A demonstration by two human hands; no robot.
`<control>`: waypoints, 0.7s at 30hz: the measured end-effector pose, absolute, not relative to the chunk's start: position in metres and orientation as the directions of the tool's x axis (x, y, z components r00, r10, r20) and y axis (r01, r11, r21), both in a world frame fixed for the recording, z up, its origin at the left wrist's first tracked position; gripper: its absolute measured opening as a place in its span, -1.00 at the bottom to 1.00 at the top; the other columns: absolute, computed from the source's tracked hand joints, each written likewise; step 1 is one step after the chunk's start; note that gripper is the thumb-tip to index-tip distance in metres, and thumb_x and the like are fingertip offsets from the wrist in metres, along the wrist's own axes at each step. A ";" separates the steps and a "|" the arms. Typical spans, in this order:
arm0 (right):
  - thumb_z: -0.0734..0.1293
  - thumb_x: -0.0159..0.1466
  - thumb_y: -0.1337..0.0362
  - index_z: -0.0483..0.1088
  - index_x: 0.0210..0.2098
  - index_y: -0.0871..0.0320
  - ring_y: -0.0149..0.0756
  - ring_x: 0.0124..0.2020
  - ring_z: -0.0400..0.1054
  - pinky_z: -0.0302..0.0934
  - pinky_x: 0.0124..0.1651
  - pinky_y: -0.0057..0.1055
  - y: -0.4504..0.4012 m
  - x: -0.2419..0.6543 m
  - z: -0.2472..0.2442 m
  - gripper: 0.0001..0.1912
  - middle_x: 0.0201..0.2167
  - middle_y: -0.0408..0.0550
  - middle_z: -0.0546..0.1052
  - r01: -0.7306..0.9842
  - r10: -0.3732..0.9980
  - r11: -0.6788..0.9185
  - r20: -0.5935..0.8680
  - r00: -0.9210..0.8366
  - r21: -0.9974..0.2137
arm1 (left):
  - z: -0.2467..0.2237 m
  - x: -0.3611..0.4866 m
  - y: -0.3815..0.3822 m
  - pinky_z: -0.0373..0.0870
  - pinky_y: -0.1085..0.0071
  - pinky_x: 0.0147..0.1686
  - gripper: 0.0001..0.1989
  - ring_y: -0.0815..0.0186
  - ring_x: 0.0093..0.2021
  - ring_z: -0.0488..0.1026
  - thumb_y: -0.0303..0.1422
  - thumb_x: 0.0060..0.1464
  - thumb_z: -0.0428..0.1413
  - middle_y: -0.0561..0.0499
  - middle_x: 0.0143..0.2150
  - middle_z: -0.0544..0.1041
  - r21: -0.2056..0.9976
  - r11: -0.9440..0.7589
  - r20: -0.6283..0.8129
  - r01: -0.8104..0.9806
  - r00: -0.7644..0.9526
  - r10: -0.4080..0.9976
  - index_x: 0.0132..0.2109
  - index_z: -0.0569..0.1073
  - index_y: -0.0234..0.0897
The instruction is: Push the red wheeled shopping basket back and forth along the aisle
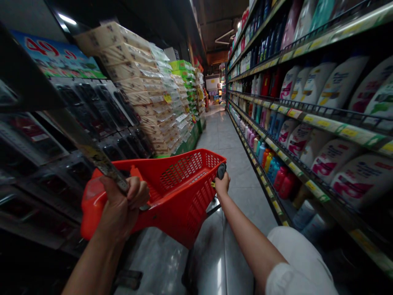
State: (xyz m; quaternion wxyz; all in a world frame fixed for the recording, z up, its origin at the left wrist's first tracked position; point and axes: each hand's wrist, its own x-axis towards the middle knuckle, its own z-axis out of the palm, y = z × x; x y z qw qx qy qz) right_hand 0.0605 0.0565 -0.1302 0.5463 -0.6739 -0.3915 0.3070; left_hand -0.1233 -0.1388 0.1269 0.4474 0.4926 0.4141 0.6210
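A red plastic shopping cart with slotted basket walls stands in front of me, turned at an angle. My left hand, at the near left end of the cart, is closed around a long, flat, worn metal bar. The bar slants up to the left to a large dark part, blurred and cut off by the frame. At the cart's right corner my right hand is wrapped round a dark grey rounded grip. Part of its fingers is hidden behind that grip.
Shelves of shampoo bottles line the right side, edged with price strips. On the left stand tall stacks of wrapped packs and a rack of packaged dark items. A grey tiled aisle floor runs ahead between them.
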 end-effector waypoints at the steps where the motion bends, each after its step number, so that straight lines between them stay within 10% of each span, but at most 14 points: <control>1: 0.26 0.11 0.40 0.28 0.18 0.16 -0.18 -0.04 0.42 0.30 -0.02 -0.39 0.052 0.057 -0.127 -0.39 0.03 0.11 0.40 0.219 0.864 -0.049 0.069 0.499 -0.974 | 0.127 -0.123 -0.139 -0.22 0.49 -0.69 -0.27 0.51 -0.67 -0.21 0.33 -0.06 -0.06 0.17 -0.69 -0.08 0.954 -0.258 0.243 -0.152 -0.108 0.964 -0.64 0.05 -0.27; 9: 0.36 0.03 0.40 0.29 0.18 0.24 -0.06 -0.12 0.47 0.33 -0.10 -0.28 0.000 0.050 -0.149 -0.32 -0.14 0.10 0.49 0.320 0.915 -0.367 -0.277 0.293 -0.874 | 0.131 -0.122 -0.143 -0.18 0.54 -0.71 -0.28 0.53 -0.68 -0.19 0.31 -0.06 -0.01 0.18 -0.70 -0.05 0.952 -0.256 0.247 -0.166 -0.072 0.966 -0.64 0.06 -0.28; 15: 0.27 0.17 0.38 -0.03 0.40 0.01 -0.07 -0.10 0.48 0.31 -0.12 -0.26 0.001 0.046 -0.107 -0.17 0.13 0.19 0.32 0.418 0.935 -0.121 0.037 0.352 -0.901 | 0.127 -0.126 -0.139 -0.15 0.55 -0.72 -0.29 0.53 -0.68 -0.17 0.32 -0.10 0.02 0.19 -0.71 -0.05 0.941 -0.284 0.280 -0.182 -0.047 0.959 -0.65 0.09 -0.27; 21: 0.28 0.01 0.54 0.27 0.27 -0.01 -0.10 -0.10 0.49 0.31 -0.11 -0.31 -0.043 0.007 -0.159 -0.17 0.16 0.16 0.33 0.472 0.961 -0.018 0.115 0.251 -0.881 | 0.127 -0.123 -0.138 -0.08 0.59 -0.72 -0.28 0.54 -0.68 -0.16 0.33 -0.11 0.00 0.20 -0.70 -0.03 0.942 -0.288 0.278 -0.174 -0.080 0.957 -0.64 0.07 -0.28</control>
